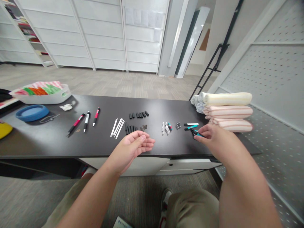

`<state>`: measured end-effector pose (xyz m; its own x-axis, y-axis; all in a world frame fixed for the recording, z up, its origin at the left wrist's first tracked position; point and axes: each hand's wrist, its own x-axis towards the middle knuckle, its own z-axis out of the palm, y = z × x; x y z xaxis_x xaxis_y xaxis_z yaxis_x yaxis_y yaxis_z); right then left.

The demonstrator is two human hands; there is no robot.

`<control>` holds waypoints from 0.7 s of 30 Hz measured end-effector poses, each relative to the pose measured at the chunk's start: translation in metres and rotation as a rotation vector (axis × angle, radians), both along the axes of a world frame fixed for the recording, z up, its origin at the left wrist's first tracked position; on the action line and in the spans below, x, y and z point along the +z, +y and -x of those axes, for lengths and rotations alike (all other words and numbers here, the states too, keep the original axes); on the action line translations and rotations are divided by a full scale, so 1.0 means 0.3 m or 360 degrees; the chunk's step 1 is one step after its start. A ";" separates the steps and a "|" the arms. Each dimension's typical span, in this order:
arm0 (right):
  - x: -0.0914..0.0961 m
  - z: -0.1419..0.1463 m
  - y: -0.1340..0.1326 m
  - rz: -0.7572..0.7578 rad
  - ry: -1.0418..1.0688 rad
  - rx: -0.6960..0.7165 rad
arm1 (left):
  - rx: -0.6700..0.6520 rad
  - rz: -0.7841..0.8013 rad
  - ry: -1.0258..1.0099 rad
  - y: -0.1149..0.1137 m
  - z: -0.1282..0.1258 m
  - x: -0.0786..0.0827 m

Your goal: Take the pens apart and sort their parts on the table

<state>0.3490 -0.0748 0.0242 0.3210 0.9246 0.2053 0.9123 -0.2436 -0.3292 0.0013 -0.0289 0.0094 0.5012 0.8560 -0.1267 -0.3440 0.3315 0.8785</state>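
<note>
My right hand (209, 133) is at the right of the dark table, its fingers closed on a teal and black pen barrel (199, 134). Just beyond it lie another teal barrel (191, 127) and a white barrel with a black end (192, 124). My left hand (137, 142) hovers over the front edge, palm turned inward, fingers loosely stretched and nothing visible in it. Close to that hand are white refills (117, 128), black grip sleeves (131, 129) and small metal springs (143, 127). Between the hands sit white pen clickers (167, 128) and small metal parts (178, 125).
Three whole pens (86, 122) lie left of the refills. More black sleeves (139, 115) form a back row. Farther left are a blue round dish (32, 113) and a white basket (49, 98) of colourful cloth. Rolled towels (229, 112) are stacked at the right.
</note>
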 end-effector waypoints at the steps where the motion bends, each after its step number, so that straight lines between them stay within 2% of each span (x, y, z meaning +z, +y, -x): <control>1: -0.003 0.000 0.002 0.0064 -0.0017 0.0003 | 0.0000 0.0001 0.0000 0.000 0.000 -0.001; 5: 0.016 0.011 -0.002 0.0212 -0.0075 0.0118 | 0.0001 0.0011 0.0009 0.000 0.000 -0.001; 9: 0.033 0.011 -0.004 0.0205 -0.0135 0.0189 | 0.0002 0.0005 0.0019 -0.001 0.002 0.003; 16: -0.012 -0.042 0.019 0.0432 0.0054 0.0289 | -0.0005 -0.0026 0.0033 -0.003 0.003 -0.009; 18: -0.016 -0.042 0.021 0.0430 0.0059 0.0285 | 0.0032 -0.0111 0.0106 0.001 -0.004 0.002; 21: -0.016 -0.034 0.024 0.0387 -0.0048 0.0272 | 0.0216 -0.0510 0.0419 -0.036 -0.019 0.037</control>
